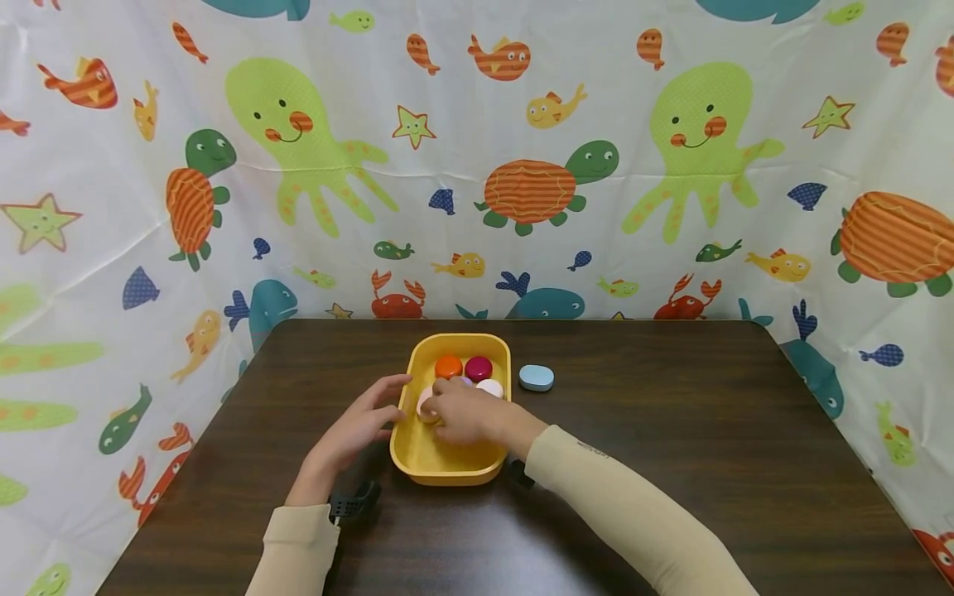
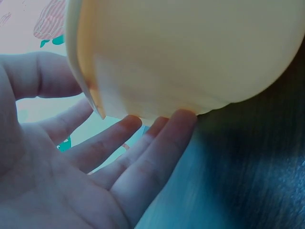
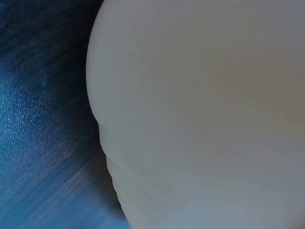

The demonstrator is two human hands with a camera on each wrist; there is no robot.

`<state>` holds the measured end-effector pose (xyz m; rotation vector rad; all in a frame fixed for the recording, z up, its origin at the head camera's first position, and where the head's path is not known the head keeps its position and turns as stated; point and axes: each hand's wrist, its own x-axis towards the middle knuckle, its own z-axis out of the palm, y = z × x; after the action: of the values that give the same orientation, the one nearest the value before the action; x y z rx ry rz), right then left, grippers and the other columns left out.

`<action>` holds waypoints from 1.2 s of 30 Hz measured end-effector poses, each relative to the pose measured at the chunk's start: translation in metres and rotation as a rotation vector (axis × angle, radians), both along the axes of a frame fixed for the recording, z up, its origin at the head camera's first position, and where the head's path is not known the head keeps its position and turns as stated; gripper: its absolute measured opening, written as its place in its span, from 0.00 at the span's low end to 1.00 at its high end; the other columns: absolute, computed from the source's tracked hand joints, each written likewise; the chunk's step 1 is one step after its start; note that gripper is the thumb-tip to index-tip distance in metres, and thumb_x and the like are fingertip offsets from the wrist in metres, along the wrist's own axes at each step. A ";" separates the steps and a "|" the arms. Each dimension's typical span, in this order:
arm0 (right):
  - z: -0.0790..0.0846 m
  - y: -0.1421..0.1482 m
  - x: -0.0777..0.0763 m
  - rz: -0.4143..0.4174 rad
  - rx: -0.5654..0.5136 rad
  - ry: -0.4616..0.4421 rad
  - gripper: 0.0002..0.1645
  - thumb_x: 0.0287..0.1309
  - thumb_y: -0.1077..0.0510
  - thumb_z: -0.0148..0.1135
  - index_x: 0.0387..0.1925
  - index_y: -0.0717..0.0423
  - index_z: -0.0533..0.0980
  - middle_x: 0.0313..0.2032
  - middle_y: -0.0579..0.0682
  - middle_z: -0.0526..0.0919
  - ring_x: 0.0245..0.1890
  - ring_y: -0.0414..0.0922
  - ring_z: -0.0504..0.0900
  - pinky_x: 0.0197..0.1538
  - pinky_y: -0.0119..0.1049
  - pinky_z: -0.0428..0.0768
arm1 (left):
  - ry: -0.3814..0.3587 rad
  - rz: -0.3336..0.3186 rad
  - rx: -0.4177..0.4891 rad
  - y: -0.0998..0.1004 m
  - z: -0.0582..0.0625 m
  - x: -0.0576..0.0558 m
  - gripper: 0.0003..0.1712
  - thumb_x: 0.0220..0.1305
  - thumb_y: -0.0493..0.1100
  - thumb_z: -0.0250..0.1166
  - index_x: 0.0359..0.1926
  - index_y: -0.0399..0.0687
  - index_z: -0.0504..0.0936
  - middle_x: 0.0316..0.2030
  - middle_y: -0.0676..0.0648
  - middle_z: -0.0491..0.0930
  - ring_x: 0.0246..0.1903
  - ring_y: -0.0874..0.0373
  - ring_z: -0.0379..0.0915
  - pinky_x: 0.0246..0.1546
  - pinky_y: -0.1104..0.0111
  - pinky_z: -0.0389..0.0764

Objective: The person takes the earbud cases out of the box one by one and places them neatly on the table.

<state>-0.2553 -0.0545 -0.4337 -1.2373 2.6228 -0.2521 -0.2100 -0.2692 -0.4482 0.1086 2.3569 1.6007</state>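
In the head view my right hand (image 1: pixel 465 410) reaches down into a yellow plastic tub (image 1: pixel 428 463). Its fingertips pinch a pale pink round piece (image 1: pixel 426 404) near the tub's left wall. Behind it lie an orange round piece (image 1: pixel 449 367) and a magenta one (image 1: pixel 479 368). A white piece (image 1: pixel 489 386) and a bit of a purple one (image 1: pixel 466 381) show beside the hand. Fingers spread, my left hand (image 1: pixel 361 426) touches the tub's left side; in the left wrist view its fingertips rest against the outer wall. The tub's wall hides my right hand in the right wrist view.
A light blue rounded block (image 1: pixel 537 377) lies on the dark wooden table (image 1: pixel 671 430), just right of the tub. Behind the table hangs a white cloth (image 1: pixel 462 74) printed with sea animals. A black wrist strap (image 1: pixel 356 501) shows at the left wrist.
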 end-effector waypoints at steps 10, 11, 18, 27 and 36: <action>0.006 0.001 0.006 -0.018 0.031 0.000 0.23 0.63 0.51 0.66 0.61 0.41 0.81 0.50 0.47 0.73 0.52 0.47 0.69 0.52 0.38 0.80 | 0.005 -0.003 0.003 0.000 0.000 0.000 0.35 0.70 0.39 0.56 0.76 0.49 0.58 0.75 0.35 0.56 0.68 0.34 0.61 0.61 0.41 0.74; 0.006 0.001 0.007 -0.019 0.028 0.002 0.23 0.64 0.51 0.65 0.60 0.41 0.81 0.50 0.47 0.73 0.52 0.46 0.69 0.52 0.38 0.80 | 0.004 -0.003 0.004 0.000 0.000 0.000 0.35 0.70 0.40 0.56 0.76 0.50 0.58 0.75 0.35 0.56 0.68 0.34 0.61 0.61 0.41 0.74; 0.003 0.000 0.004 -0.011 -0.018 0.032 0.20 0.67 0.48 0.63 0.59 0.44 0.81 0.47 0.45 0.75 0.48 0.44 0.70 0.56 0.35 0.75 | 0.010 -0.007 0.009 0.000 -0.002 0.002 0.35 0.71 0.41 0.56 0.77 0.50 0.58 0.75 0.35 0.56 0.68 0.34 0.61 0.60 0.41 0.74; -0.002 -0.005 0.001 0.029 -0.014 0.015 0.24 0.67 0.50 0.62 0.63 0.45 0.78 0.59 0.46 0.77 0.59 0.45 0.73 0.68 0.39 0.71 | 0.013 0.000 0.001 0.002 -0.001 0.004 0.36 0.71 0.42 0.57 0.77 0.52 0.58 0.75 0.37 0.56 0.68 0.36 0.63 0.62 0.42 0.73; 0.000 -0.005 0.003 0.009 0.000 0.034 0.20 0.72 0.47 0.55 0.61 0.42 0.78 0.48 0.46 0.73 0.47 0.43 0.69 0.55 0.35 0.75 | 0.020 -0.005 0.004 0.001 0.000 0.004 0.37 0.71 0.43 0.58 0.77 0.52 0.58 0.75 0.37 0.56 0.67 0.36 0.63 0.62 0.43 0.73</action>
<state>-0.2518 -0.0598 -0.4339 -1.2639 2.6455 -0.2319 -0.2059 -0.2684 -0.4486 0.1315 2.3664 1.6101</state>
